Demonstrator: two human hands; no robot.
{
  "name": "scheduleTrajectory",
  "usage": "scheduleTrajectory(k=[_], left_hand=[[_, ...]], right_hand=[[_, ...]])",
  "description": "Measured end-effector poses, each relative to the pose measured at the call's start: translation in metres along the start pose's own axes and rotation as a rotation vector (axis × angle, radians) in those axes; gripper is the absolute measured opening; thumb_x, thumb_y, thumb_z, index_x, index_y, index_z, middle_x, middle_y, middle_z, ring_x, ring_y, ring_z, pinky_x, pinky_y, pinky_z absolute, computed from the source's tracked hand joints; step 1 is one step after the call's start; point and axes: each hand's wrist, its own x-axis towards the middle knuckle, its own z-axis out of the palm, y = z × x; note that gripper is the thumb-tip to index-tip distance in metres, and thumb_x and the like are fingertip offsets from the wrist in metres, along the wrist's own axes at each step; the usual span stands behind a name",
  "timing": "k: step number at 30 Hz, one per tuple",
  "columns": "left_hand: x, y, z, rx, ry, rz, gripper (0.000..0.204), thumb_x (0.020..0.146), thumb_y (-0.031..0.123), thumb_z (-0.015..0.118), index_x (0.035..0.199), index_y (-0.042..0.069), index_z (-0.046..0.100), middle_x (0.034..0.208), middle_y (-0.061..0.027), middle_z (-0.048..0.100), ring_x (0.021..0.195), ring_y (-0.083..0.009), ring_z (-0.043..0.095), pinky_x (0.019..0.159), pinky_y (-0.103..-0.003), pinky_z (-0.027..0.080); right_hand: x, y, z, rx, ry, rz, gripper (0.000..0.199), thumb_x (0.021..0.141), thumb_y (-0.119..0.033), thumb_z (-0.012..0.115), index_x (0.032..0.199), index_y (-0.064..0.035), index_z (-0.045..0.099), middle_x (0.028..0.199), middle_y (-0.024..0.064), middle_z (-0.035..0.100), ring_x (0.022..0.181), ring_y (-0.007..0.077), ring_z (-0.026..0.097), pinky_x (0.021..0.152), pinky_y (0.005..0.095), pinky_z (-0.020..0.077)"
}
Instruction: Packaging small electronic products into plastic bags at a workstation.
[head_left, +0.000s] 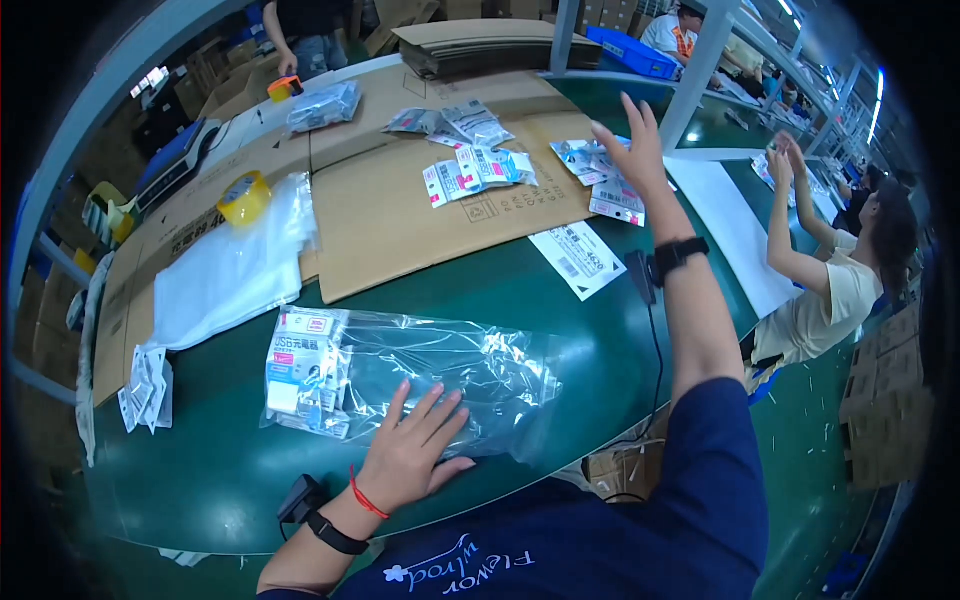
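Resting an outspread left hand [408,462] on the bag [500,365], just this side of the cardboard [390,240], gripping nothing, likely steadying it; holding a splayed, empty right hand [640,160] by packets [617,200] at the cardboard's right edge, laid there perhaps for easy reach!

Glossy plastic bag [500,400]; matt cardboard sheet [380,235].

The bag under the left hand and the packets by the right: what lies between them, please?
The head view shows a white printed sheet and bare green tabletop between bag and packets.
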Motion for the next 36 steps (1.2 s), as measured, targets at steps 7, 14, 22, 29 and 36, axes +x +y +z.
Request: scheduleTrajectory(k=[7,14,22,29,36], left_hand=[[-0.002,-0.003,0.0,-0.077,0.071,0.006,0.049,0.078,0.034,0.07,0.117,0.005,0.06,0.13,-0.0128,0.053,0.127,-0.0313,0.043,0.109,-0.051,0.026],[-0.001,-0.005,-0.007,-0.128,0.11,0.042,0.047,0.079,0.031,0.07,0.115,0.004,0.06,0.13,-0.0128,0.053,0.128,-0.0309,0.044,0.109,-0.051,0.026],[-0.008,-0.019,-0.014,-0.177,0.282,0.03,0.049,0.082,0.026,0.069,0.122,0.002,0.056,0.134,-0.0148,0.05,0.129,-0.0344,0.041,0.11,-0.047,0.027],[0.017,-0.01,-0.035,-0.283,0.824,-0.279,0.066,0.091,0.018,0.059,0.143,-0.004,0.025,0.136,-0.0226,0.045,0.127,-0.035,0.043,0.106,-0.043,0.033],[0.0,-0.04,-0.021,-1.37,1.084,-0.45,0.044,0.098,0.019,0.045,0.134,-0.004,0.033,0.127,-0.0163,0.05,0.119,-0.0278,0.051,0.099,-0.038,0.042]], right_hand=[[-0.017,0.052,0.052,-0.173,-0.516,0.251,0.086,0.072,-0.052,0.071,0.141,-0.0121,0.039,0.138,0.0266,0.04,0.125,0.0383,0.044,0.104,0.0392,0.0356],[-0.017,-0.047,0.049,-0.054,-0.678,0.166,0.052,0.082,-0.036,0.065,0.126,-0.0085,0.055,0.121,0.0214,0.057,0.112,0.0344,0.055,0.094,0.0374,0.0429],[-0.005,-0.123,0.029,0.05,-0.272,-0.106,0.025,0.089,-0.025,0.057,0.1,-0.0053,0.068,0.089,0.019,0.065,0.077,0.0284,0.063,0.069,0.0377,0.0477],[-0.083,-0.258,-0.034,0.633,-0.745,-0.321,0.022,0.09,-0.022,0.057,0.098,-0.0047,0.069,0.073,0.0064,0.065,0.066,0.0101,0.056,0.061,0.0278,0.0457],[-0.102,-0.293,-0.03,1.263,-1.231,-0.224,0.027,0.095,-0.022,0.053,0.109,-0.0035,0.066,0.087,0.0037,0.067,0.078,0.0094,0.06,0.069,0.0248,0.0489]])
